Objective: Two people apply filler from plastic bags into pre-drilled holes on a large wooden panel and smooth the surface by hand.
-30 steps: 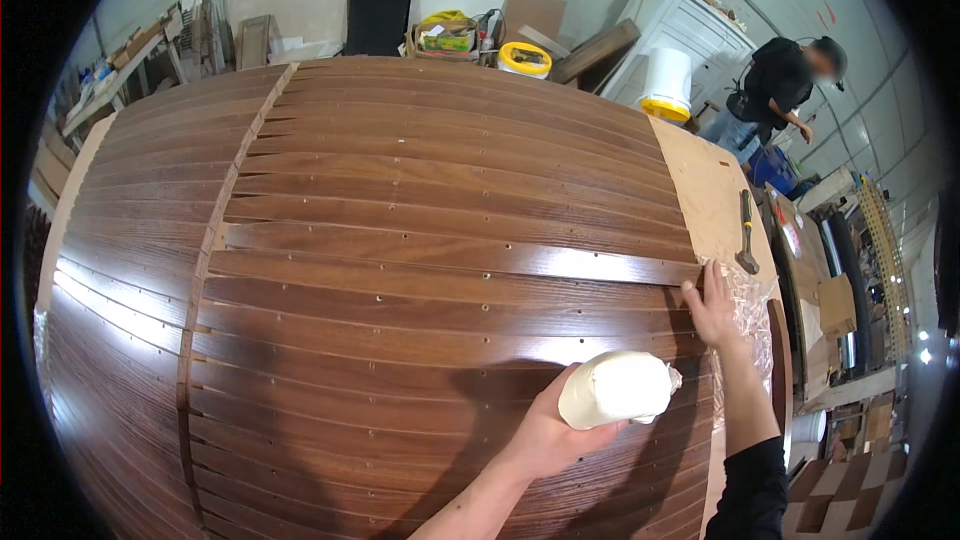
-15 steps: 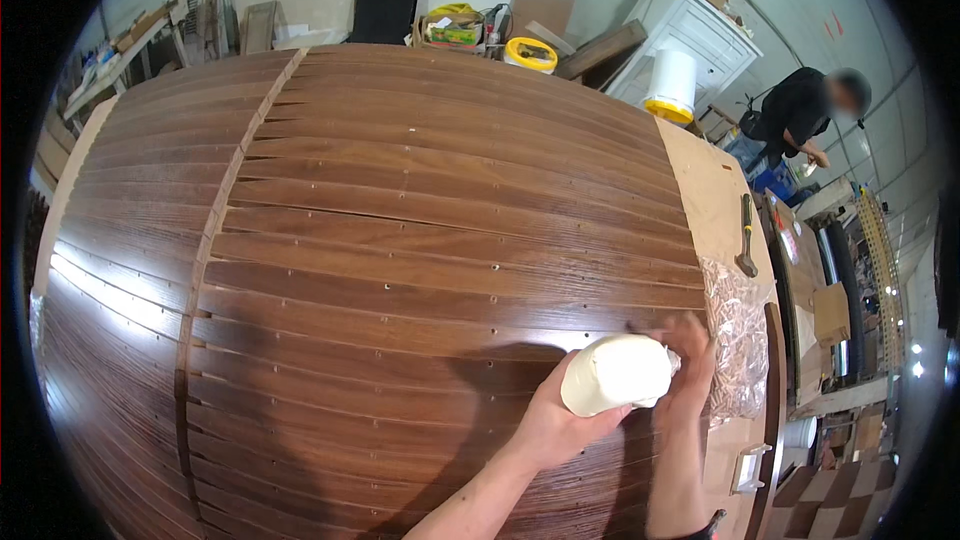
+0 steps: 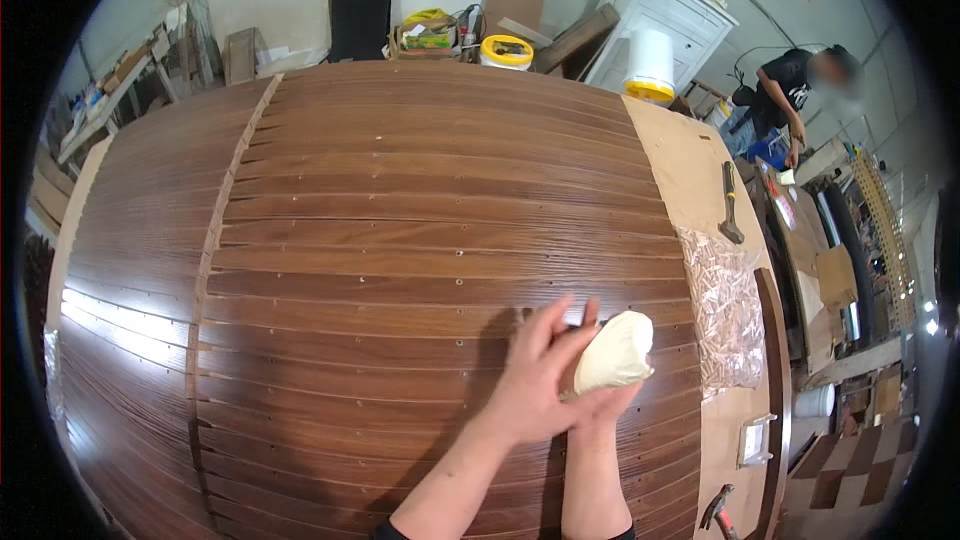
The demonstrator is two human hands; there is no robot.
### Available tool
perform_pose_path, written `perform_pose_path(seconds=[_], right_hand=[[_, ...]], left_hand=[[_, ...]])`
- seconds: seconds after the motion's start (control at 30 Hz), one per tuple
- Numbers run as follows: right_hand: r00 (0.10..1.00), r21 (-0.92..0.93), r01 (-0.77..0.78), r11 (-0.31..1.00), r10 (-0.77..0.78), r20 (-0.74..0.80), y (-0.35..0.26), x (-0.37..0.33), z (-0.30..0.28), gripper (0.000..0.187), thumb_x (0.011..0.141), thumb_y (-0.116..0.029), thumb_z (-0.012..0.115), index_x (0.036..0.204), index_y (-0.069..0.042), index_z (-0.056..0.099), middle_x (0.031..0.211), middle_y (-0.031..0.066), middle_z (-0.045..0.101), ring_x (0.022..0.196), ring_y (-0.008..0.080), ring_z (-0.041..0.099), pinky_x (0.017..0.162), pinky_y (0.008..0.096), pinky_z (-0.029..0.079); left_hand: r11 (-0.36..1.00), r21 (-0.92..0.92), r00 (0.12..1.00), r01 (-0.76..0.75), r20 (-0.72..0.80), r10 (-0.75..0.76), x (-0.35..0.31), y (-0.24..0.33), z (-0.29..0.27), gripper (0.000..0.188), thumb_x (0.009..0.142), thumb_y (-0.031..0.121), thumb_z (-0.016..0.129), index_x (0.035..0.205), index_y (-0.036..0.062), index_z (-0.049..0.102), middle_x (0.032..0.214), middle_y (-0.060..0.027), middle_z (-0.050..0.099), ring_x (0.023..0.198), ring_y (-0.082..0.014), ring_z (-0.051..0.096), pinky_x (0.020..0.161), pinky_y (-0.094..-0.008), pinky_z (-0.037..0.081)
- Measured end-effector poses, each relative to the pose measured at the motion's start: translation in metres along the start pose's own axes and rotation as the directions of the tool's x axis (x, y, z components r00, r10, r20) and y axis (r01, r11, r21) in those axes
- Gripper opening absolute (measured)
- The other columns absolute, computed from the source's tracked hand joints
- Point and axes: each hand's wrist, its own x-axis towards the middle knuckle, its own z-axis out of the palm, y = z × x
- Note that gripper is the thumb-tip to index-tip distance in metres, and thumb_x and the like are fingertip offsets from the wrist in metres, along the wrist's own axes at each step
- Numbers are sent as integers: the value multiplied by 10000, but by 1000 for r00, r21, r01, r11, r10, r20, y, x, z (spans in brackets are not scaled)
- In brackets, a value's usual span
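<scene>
A cream-white, rounded plastic bottle (image 3: 613, 352) is held above the brown wood-grain panels, its bottom end toward me. My right hand (image 3: 606, 405) supports it from beneath, with most of the fingers hidden behind it. Against its left side is my left hand (image 3: 532, 375), whose fingers are stretched and spread; whether they touch the bottle I cannot tell. Below lie long dark brown panel strips (image 3: 420, 290), side by side and dotted with small drilled holes. The bottle's mouth end is out of sight.
Right of the strips, a clear bag of wooden dowels (image 3: 725, 315) lies on a pale board. A hammer (image 3: 730, 208) rests beyond it, and a red-handled hammer (image 3: 718, 512) lies near me. Buckets (image 3: 505, 53) stand at the back. A person (image 3: 782, 100) works at the far right.
The bottle has tilted and shifted slightly. My left hand has loosened and spread its fingers, while my right hand has moved from its right side to underneath. The view has turned a little right.
</scene>
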Motion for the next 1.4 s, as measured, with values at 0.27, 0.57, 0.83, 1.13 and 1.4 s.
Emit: perform_pose_path(seconds=[0.27, 0.57, 0.83, 1.13, 1.4], right_hand=[[959, 576, -222, 787, 69, 275, -48, -1, 4, 696, 934, -630, 621, 1446, -164, 547, 1238, 92, 677, 966, 260, 650, 676, 389, 502], [948, 574, -186, 798, -9, 319, -64, -13, 7, 801, 877, -711, 665, 1427, -138, 562, 994, 27, 634, 788, 183, 545, 641, 349, 455], [1000, 488, 23, 873, -25, -2, -101, -192, 46, 782, 848, -809, 590, 1335, -200, 652, 997, 4, 665, 936, 213, 615, 913, 510, 472], [978, 623, -70, 779, -70, 197, -129, -438, 8, 736, 892, -671, 664, 1475, -239, 542, 1525, 71, 522, 1218, 248, 632, 857, 418, 558], [948, 316, 204, 927, -267, 171, -141, -567, -13, 751, 903, -652, 686, 1502, -254, 469, 1148, 20, 586, 849, 183, 570, 697, 365, 465]], left_hand=[[819, 496, 955, 288, -212, -207, 20, -25, -56, 426, 936, 167, 715, 1333, 60, 600, 1400, -185, 592, 1341, -355, 529, 1149, -443, 412], [711, 692, 940, 123, 149, -307, -141, 42, -93, 590, 928, 309, 710, 1430, 54, 534, 1559, -240, 442, 1485, -441, 362, 1234, -588, 255], [758, 630, 891, 166, 234, -389, -288, 147, -71, 683, 929, 396, 706, 1477, 51, 491, 1603, -232, 370, 1516, -452, 279, 1231, -632, 191], [870, 420, 619, -258, 763, -185, -387, 229, -50, 824, 923, 593, 612, 1571, 122, 420, 1684, -171, 270, 1578, -390, 170, 1249, -646, 122], [828, 443, 708, -342, 701, -82, -413, 228, -39, 854, 897, 603, 650, 1577, 142, 418, 1666, -168, 315, 1557, -386, 228, 1243, -643, 141]])
